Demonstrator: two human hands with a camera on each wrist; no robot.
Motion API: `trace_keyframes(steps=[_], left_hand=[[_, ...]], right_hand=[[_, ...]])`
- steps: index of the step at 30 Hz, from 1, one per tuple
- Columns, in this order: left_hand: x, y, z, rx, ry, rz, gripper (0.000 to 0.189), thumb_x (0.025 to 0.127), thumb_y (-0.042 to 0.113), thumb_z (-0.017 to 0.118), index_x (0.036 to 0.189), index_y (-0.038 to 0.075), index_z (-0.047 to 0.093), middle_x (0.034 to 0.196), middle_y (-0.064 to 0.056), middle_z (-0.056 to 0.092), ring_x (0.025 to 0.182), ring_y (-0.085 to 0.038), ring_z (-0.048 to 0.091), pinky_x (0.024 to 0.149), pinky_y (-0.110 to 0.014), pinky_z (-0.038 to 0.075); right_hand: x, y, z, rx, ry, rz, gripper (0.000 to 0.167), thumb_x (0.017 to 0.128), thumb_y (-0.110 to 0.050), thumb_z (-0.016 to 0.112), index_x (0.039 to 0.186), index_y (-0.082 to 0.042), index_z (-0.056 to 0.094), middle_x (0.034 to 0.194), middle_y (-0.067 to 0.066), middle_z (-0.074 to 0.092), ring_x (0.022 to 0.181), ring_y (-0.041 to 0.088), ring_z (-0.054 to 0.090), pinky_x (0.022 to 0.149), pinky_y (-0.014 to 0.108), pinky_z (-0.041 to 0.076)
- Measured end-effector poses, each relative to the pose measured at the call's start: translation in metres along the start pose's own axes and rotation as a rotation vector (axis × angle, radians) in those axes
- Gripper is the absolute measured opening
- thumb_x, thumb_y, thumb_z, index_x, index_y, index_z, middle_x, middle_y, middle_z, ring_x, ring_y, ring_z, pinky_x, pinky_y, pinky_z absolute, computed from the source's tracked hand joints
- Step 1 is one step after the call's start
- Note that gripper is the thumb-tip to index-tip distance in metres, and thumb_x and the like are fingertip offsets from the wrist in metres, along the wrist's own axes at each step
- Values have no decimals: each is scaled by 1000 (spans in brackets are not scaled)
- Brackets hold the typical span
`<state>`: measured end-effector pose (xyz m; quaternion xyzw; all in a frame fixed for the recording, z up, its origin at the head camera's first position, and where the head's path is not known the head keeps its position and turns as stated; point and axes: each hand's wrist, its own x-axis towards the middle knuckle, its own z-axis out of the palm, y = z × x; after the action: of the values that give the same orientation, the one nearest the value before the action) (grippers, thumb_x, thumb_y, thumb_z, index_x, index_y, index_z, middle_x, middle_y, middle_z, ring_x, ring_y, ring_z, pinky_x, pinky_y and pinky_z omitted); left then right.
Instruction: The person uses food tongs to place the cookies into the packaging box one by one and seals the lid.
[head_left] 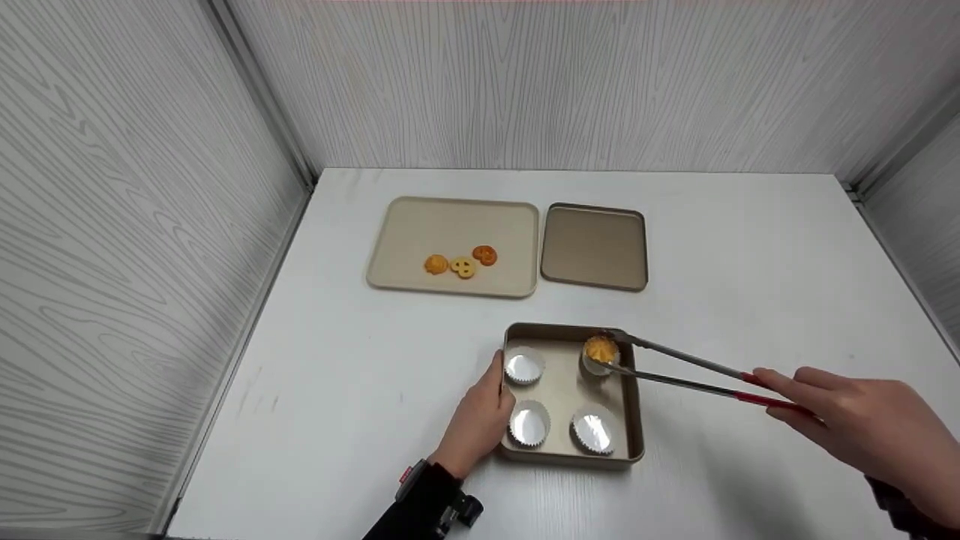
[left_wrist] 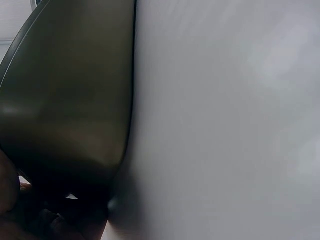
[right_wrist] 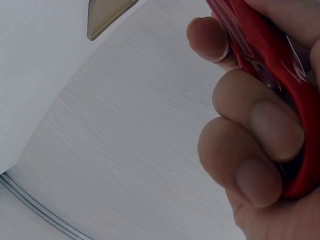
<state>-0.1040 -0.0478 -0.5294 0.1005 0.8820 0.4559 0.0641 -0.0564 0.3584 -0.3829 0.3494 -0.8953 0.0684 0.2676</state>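
Observation:
My left hand (head_left: 476,420) holds the left wall of a square baking pan (head_left: 559,375), whose outer side fills much of the left wrist view. White fluted paper cups (head_left: 529,424) sit in three of its corners. At the far right corner, a golden swirled cookie (head_left: 600,348) lies between the tips of metal tongs (head_left: 682,385), right over a fourth cup. To the right of the pan, my right hand (head_left: 862,420) grips the tongs by their red handles (right_wrist: 265,55), fingers curled round them in the right wrist view.
Behind the pan lies a wide beige tray (head_left: 405,232) carrying a round golden cookie (head_left: 436,264), a pale pretzel-shaped cookie (head_left: 463,267) and a browner one (head_left: 484,255). A smaller brown tray (head_left: 595,244) adjoins it on the right. Pale wood-grain panels (head_left: 570,90) enclose the white table.

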Motion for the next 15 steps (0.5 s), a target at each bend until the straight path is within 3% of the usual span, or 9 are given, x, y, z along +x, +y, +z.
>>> trace_keyframes(steps=[15], left_hand=[[0,0,0,7,8,-4,64,99,11,40,158,-8,26,159,-21,39,143,-30,44,115,-46,40]], right_hand=[[7,-4,1,-90,-25,-36,61,109,-52,29,108,-17,78,68,-17,42,49,-7,20,40,17,19]])
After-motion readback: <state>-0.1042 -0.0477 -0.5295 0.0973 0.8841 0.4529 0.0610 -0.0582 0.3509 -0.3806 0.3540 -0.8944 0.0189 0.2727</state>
